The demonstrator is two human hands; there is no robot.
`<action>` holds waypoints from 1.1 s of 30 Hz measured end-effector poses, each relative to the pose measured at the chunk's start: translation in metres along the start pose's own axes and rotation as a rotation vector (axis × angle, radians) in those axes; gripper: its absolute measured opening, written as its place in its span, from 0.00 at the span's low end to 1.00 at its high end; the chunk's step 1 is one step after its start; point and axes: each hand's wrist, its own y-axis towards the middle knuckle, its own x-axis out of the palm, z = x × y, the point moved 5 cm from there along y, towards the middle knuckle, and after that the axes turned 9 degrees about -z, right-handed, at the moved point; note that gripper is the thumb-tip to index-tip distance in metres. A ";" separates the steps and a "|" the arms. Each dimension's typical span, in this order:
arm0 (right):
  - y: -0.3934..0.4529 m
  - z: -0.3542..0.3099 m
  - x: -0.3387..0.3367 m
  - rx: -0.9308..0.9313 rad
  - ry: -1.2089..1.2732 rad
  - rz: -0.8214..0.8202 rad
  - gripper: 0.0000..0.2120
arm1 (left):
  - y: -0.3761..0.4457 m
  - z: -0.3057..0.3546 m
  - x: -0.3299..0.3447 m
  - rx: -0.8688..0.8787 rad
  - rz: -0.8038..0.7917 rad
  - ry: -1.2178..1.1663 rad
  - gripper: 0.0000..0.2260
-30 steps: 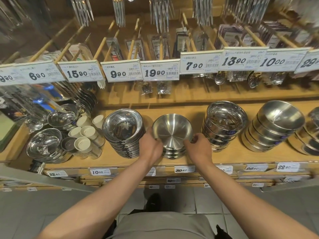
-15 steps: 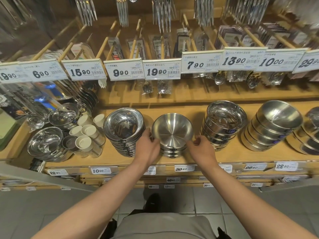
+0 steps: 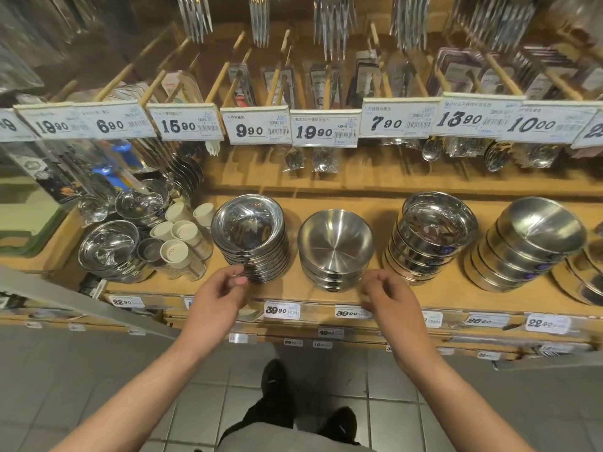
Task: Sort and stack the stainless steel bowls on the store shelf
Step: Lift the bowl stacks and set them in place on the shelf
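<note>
A short stack of brushed steel bowls (image 3: 335,246) stands in the middle of the wooden shelf (image 3: 293,291). To its left is a taller stack of shiny shallow bowls (image 3: 249,234); to its right are a stack of polished bowls (image 3: 435,230) and a stack of matte bowls (image 3: 535,238). My left hand (image 3: 217,296) hovers at the shelf's front edge, just below the shiny stack, fingers loosely curled and holding nothing. My right hand (image 3: 391,300) hangs just right of the middle stack's base, fingers also loosely curled, empty.
White cups (image 3: 177,238) and more shiny bowls (image 3: 109,247) crowd the shelf's left end. Price tags (image 3: 257,125) hang on wooden pegs above, with packaged cutlery (image 3: 321,158) behind them. More bowls (image 3: 584,272) show at the far right. Tiled floor and my shoes lie below.
Both hands have let go of the middle stack of brushed bowls and drawn back toward the shelf's front edge. The stack stays in place.
</note>
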 end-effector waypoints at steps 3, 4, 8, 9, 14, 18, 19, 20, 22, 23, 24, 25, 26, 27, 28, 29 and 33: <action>-0.016 0.002 0.016 0.029 0.037 -0.064 0.07 | -0.008 -0.003 -0.023 -0.025 0.020 -0.088 0.12; -0.020 0.002 0.020 0.035 0.045 -0.080 0.08 | -0.008 -0.002 -0.030 -0.025 0.021 -0.105 0.11; -0.026 -0.005 0.028 0.054 0.054 -0.052 0.10 | -0.002 -0.003 -0.052 -0.017 0.009 -0.112 0.10; -0.026 -0.007 0.028 0.060 0.055 -0.031 0.10 | 0.000 -0.005 -0.055 -0.017 -0.001 -0.095 0.10; -0.038 -0.006 0.026 0.085 0.090 0.105 0.10 | 0.006 -0.016 -0.041 -0.016 -0.145 -0.004 0.09; -0.059 0.005 0.025 0.145 0.118 0.209 0.10 | 0.015 -0.032 -0.013 -0.041 -0.333 0.060 0.13; -0.065 0.007 0.025 0.152 0.125 0.232 0.11 | 0.019 -0.036 -0.006 -0.044 -0.367 0.071 0.14; -0.071 0.010 0.023 0.160 0.140 0.263 0.11 | 0.023 -0.038 0.003 -0.049 -0.396 0.088 0.14; -0.085 0.019 0.017 0.190 0.189 0.344 0.10 | 0.026 -0.038 0.020 -0.045 -0.438 0.126 0.12; -0.093 0.022 0.014 0.206 0.212 0.382 0.10 | 0.027 -0.036 0.028 -0.038 -0.457 0.133 0.11; -0.100 0.024 0.011 0.215 0.228 0.413 0.10 | 0.027 -0.034 0.037 -0.038 -0.480 0.132 0.11; -0.108 0.026 0.007 0.216 0.239 0.439 0.10 | 0.026 -0.030 0.045 -0.045 -0.502 0.126 0.10; -0.115 0.026 0.003 0.211 0.250 0.464 0.09 | 0.023 -0.025 0.051 -0.047 -0.519 0.121 0.10; -0.121 0.026 -0.003 0.203 0.262 0.489 0.09 | 0.022 -0.020 0.057 -0.039 -0.534 0.124 0.10; -0.127 0.026 -0.010 0.195 0.275 0.515 0.09 | 0.019 -0.013 0.064 -0.023 -0.549 0.139 0.10; -0.134 0.027 -0.018 0.189 0.288 0.538 0.10 | 0.016 -0.007 0.072 -0.005 -0.563 0.160 0.10; -0.154 0.040 -0.052 0.176 0.321 0.573 0.12 | 0.002 0.010 0.100 0.014 -0.594 0.130 0.08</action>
